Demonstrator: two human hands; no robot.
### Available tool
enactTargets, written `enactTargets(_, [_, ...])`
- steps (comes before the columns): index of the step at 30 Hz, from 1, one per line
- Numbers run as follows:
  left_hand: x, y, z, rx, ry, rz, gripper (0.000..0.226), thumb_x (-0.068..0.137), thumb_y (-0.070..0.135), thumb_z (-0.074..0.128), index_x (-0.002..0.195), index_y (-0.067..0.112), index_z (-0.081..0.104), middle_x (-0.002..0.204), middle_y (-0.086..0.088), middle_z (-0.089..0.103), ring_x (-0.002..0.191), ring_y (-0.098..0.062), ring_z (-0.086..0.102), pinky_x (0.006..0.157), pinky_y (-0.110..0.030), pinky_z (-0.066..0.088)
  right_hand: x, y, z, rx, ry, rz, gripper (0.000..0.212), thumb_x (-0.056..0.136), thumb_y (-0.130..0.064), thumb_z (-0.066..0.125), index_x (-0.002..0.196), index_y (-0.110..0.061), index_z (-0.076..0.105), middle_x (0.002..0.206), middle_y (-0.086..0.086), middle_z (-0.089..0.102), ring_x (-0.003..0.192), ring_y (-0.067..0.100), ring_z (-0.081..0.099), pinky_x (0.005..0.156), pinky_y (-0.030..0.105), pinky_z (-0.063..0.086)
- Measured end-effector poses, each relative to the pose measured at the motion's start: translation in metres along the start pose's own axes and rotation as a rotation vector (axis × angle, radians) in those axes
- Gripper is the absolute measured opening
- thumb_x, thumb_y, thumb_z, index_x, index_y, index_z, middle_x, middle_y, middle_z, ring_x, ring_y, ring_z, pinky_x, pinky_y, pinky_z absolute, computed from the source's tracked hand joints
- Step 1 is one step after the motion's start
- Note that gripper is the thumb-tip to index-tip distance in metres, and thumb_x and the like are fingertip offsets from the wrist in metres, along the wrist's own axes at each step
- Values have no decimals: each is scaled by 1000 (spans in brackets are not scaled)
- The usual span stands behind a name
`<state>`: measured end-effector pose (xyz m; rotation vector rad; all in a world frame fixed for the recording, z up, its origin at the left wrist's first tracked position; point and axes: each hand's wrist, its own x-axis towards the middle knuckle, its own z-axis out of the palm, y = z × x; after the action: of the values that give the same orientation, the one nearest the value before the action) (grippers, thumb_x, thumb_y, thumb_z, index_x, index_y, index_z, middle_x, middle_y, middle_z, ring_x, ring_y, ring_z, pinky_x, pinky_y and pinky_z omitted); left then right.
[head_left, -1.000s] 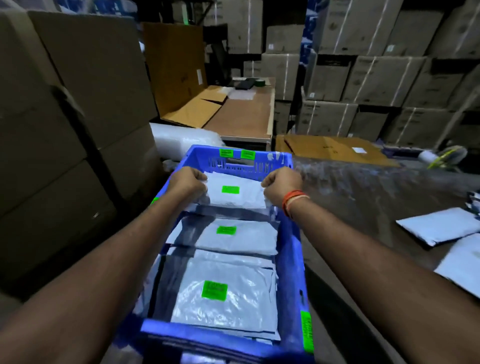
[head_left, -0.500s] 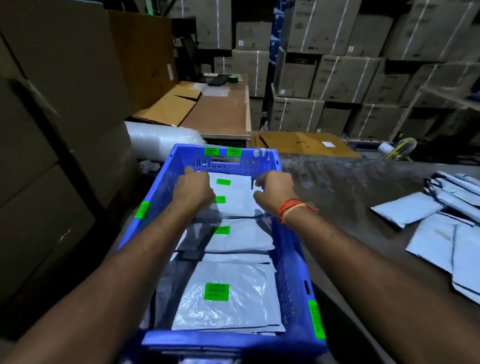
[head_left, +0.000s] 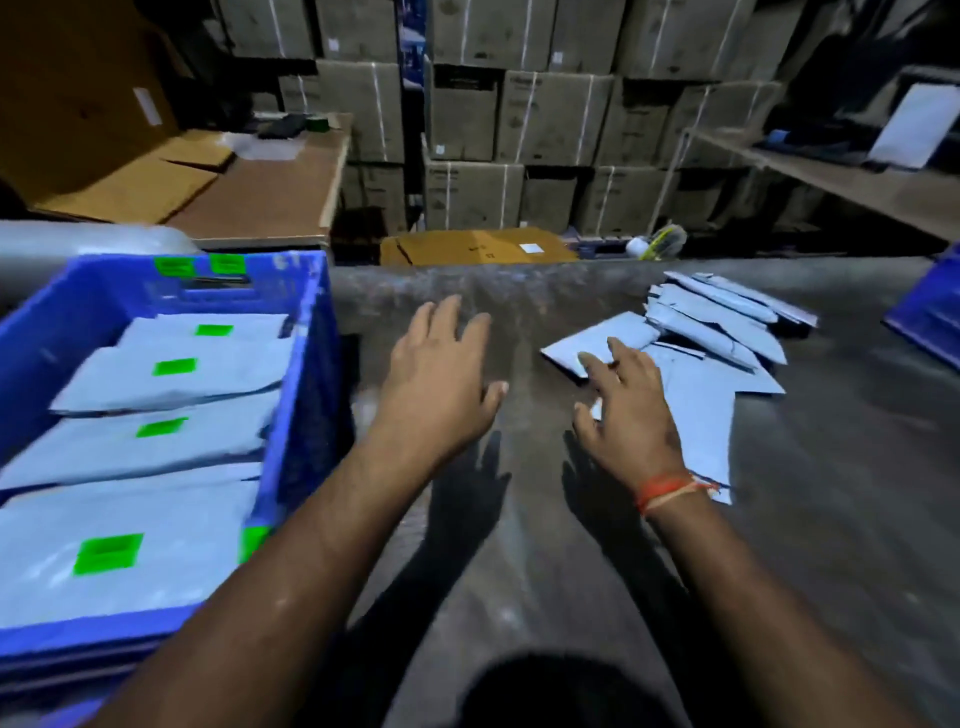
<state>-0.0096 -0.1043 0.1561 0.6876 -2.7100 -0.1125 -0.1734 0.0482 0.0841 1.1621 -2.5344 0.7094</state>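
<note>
Both hands are out over the table, fingers spread and holding nothing. The left hand hangs over bare tabletop just right of the blue crate, which is packed with grey mailers wearing green labels. The right hand, the one with the orange thread on the wrist, is over the near edge of a loose pile of the same mailers lying flat on the table. Can't tell if the fingertips actually touch it. Stacked boxes fill the back.
</note>
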Motion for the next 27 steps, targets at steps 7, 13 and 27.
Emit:
enactTargets(7, [13,122,129,37,-353,-76,80,98,59,46,160,21,14,164,-16,-23,151,-43,-16,123,-57,4,-35,154,6,-244,-312,144,78,90,-46,56,157,-33,19,166,12,3,151,37,1,114,50,26])
enactTargets(13, [29,182,199,-199,-516,-184,76,96,63,44,159,29,18,166,-16,-15,152,-43,-10,122,-57,7,-47,218,20,-50,-499,257,78,92,-55,54,157,-41,12,165,9,-16,151,37,-8,116,52,22])
enactTargets(27, [49,205,209,-878,-295,-508,49,91,-2,66,136,17,58,104,4,65,67,15,60,59,-5,45,-51,220,25,886,-330,544,46,62,-33,66,105,-45,62,106,-9,68,88,12,71,87,47,58])
